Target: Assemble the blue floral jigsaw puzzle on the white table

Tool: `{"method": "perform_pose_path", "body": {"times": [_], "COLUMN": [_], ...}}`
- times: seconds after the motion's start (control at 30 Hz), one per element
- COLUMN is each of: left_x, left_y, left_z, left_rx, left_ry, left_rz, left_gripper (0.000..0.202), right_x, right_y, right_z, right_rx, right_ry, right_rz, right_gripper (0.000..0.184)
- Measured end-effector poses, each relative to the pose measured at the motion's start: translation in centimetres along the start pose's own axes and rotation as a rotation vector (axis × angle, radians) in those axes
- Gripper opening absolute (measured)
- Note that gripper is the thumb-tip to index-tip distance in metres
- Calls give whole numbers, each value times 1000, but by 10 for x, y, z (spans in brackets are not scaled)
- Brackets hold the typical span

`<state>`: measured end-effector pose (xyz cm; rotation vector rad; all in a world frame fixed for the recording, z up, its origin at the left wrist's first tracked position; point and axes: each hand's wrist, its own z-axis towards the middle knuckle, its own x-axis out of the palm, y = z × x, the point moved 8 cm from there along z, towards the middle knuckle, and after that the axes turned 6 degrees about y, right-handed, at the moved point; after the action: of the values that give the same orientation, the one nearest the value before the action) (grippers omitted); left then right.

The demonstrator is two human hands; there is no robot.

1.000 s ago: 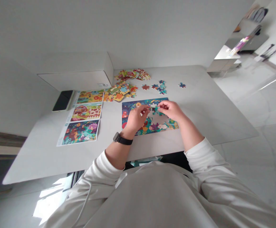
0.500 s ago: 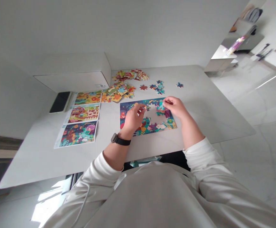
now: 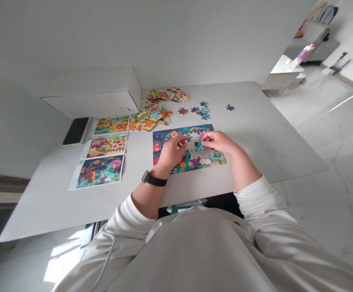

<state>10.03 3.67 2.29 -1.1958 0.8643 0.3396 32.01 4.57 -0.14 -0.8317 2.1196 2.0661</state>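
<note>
A colourful jigsaw puzzle [image 3: 188, 149] lies part-assembled on the white table [image 3: 246, 142], with a pale gap [image 3: 193, 144] near its middle. My right hand [image 3: 219, 142] hangs over the gap, its fingertips pinching a teal jigsaw piece [image 3: 199, 146]. My left hand [image 3: 172, 153] rests on the puzzle's left part, with its fingertips near the gap's left side. Those fingers hide whatever lies under them, so I cannot tell if they hold a piece. A black watch [image 3: 153, 179] circles my left wrist.
Three printed picture sheets [image 3: 105, 171] lie left of the puzzle. Loose pieces [image 3: 150, 117] are heaped beyond them, and smaller groups [image 3: 200, 109] lie farther right. A white box [image 3: 91, 93] and a black phone [image 3: 76, 131] stand at the table's far left.
My right hand has come back left and lower, closer to my left hand, and the teal piece now sits over the gap. My left hand has barely moved.
</note>
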Motion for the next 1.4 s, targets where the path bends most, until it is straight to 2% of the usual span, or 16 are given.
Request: {"method": "perform_pose_path", "body": {"times": [0.13, 0.37, 0.7, 1.13, 1.4], "left_x": [1, 3, 4, 9, 11], "left_y": [0, 0, 1, 1, 5], "left_z": [1, 1, 0, 1, 3], "left_rx": [9, 11, -14, 24, 37], "left_ry": [4, 18, 27, 63, 59], "left_rz": [6, 16, 20, 17, 29], "left_gripper": [29, 29, 32, 38, 39], "right_x": [8, 11, 7, 6, 10], "right_y": [2, -5, 3, 10, 11], "right_z": [1, 4, 3, 2, 5], "right_rx": [-7, 5, -11, -8, -25], "right_ry": [36, 29, -164, -237, -231], "right_rz": [-31, -107, -231, -299, -384], "right_gripper": [27, 22, 6, 9, 20]}}
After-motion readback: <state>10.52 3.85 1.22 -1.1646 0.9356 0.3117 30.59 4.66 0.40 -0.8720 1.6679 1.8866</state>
